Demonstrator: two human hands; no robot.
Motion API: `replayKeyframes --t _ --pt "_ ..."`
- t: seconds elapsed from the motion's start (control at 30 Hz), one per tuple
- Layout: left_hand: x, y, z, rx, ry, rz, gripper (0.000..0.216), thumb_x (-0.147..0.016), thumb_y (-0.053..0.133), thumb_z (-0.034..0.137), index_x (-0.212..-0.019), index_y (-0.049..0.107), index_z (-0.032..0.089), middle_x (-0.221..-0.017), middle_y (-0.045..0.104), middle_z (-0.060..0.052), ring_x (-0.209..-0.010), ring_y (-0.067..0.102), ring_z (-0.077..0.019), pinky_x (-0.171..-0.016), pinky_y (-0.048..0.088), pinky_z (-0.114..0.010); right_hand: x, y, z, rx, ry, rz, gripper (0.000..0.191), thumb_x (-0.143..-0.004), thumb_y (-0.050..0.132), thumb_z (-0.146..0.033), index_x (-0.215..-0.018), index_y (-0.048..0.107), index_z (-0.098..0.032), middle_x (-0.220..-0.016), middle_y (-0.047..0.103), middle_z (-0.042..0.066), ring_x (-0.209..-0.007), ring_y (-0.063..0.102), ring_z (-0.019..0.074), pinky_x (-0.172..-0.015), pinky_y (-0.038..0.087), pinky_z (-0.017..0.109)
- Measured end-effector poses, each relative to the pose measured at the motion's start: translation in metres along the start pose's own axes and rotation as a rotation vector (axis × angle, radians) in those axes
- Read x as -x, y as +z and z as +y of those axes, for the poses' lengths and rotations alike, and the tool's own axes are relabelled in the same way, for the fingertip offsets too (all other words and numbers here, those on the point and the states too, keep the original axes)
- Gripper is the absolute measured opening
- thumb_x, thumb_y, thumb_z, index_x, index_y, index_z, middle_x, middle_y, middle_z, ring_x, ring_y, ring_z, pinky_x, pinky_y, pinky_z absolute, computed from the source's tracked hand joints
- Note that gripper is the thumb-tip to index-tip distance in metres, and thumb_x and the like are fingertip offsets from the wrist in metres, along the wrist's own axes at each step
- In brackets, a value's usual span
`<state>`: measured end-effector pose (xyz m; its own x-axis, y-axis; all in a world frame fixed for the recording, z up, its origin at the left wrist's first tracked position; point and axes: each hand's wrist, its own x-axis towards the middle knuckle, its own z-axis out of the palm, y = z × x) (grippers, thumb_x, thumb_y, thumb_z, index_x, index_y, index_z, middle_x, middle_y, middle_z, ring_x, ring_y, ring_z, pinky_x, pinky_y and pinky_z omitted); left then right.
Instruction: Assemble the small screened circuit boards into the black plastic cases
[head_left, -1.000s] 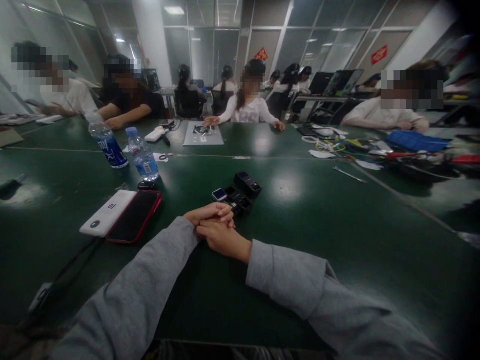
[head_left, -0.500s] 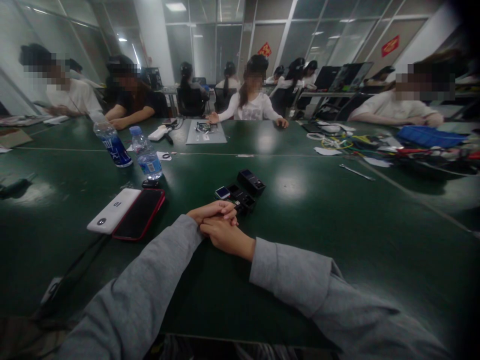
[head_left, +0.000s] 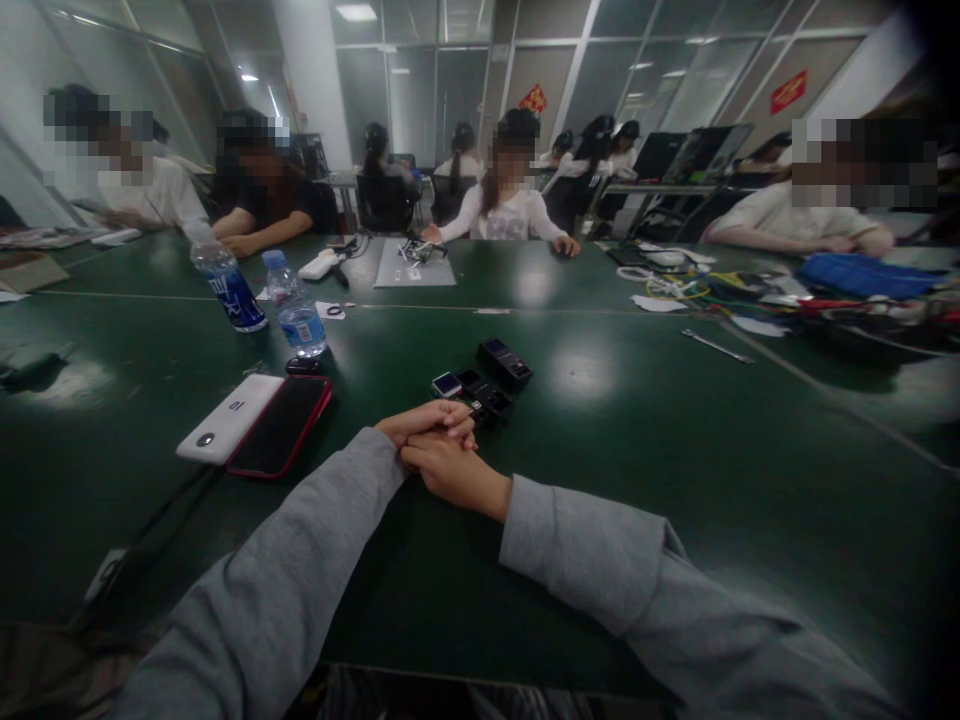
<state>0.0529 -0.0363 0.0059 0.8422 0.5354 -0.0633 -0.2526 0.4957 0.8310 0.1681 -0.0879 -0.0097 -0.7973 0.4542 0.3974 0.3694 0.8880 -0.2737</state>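
My left hand and my right hand are clasped together, resting at the middle of the green table. The left lies across the top with its fingers curled over the right. The right is closed against the left, and its fingertips are hidden. Just beyond them sit a small black box, a flat black module and a little device with a pale-edged screen. These lie close to my left fingertips; whether they touch I cannot tell.
Left of my sleeves lie a white power bank with a cable and a red-cased phone. Two plastic bottles stand behind them. On the right are a wrench, tangled cables and a blue tray. Several people sit across the table.
My hands stay clasped in the same place. The whole view has shifted very slightly, with the background a little further right. Nothing on the table near me has moved.
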Motion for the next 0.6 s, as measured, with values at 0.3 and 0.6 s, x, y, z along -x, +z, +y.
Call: replayKeyframes --t 0.3,0.6 --pt "0.0009 0.0018 0.0009 0.003 -0.003 0.014 0.029 -0.078 0.059 0.008 -0.057 0.04 0.019 -0.054 0.047 0.004 -0.068 0.063 -0.0157 -0.09 0.048 -0.036 0.0 -0.001 -0.0014 0.009 0.011 0.0 0.024 -0.087 0.046 0.0 -0.084 0.065 -0.016 -0.089 0.065 0.003 -0.082 0.054 0.0144 -0.08 0.039 0.028" --pt "-0.0004 0.0011 0.0 -0.002 -0.001 0.016 0.03 -0.076 0.06 0.009 -0.057 0.04 0.019 -0.053 0.046 0.004 -0.067 0.062 -0.0157 -0.089 0.049 -0.035 -0.0001 -0.0001 -0.0006 0.017 -0.007 0.011 0.024 -0.087 0.046 0.0 -0.085 0.065 -0.016 -0.089 0.065 0.003 -0.081 0.053 0.0148 -0.08 0.039 0.029"
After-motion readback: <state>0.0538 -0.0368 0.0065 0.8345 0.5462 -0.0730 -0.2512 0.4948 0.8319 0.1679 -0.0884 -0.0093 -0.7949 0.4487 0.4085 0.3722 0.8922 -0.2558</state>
